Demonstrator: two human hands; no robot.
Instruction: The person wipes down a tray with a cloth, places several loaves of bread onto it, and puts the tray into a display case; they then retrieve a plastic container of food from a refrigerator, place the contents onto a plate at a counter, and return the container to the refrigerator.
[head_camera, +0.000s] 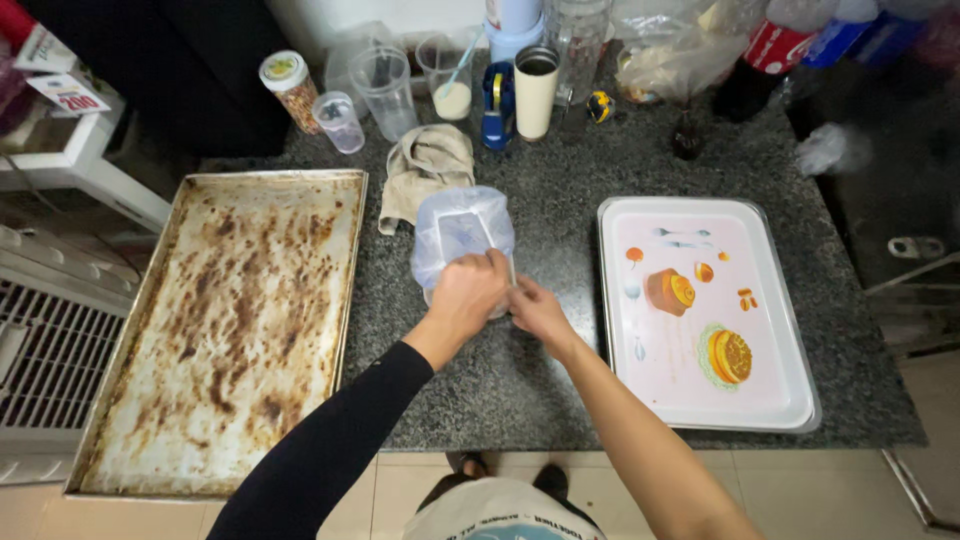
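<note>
A thin, clear plastic bag sits in the middle of the dark speckled granite counter, puffed up and slightly bluish, with something pale and boxy showing through its skin; what that is I cannot tell. The bag stands between the big rust-stained baking tray on one side of it and the white serving tray printed with burgers and drinks on the other. Just behind the bag lies a crumpled beige cloth, and further back from it a row of clear plastic cups, a tall cream tumbler and a blue tape dispenser.

Both hands meet at the bag's near edge. The left hand, on a black-sleeved arm, is curled shut over the bag's lower front, knuckles up, pinching the plastic. The right hand, its forearm bare, comes in from the serving tray's side, fingers closed on the same edge of plastic, touching the left.
</note>
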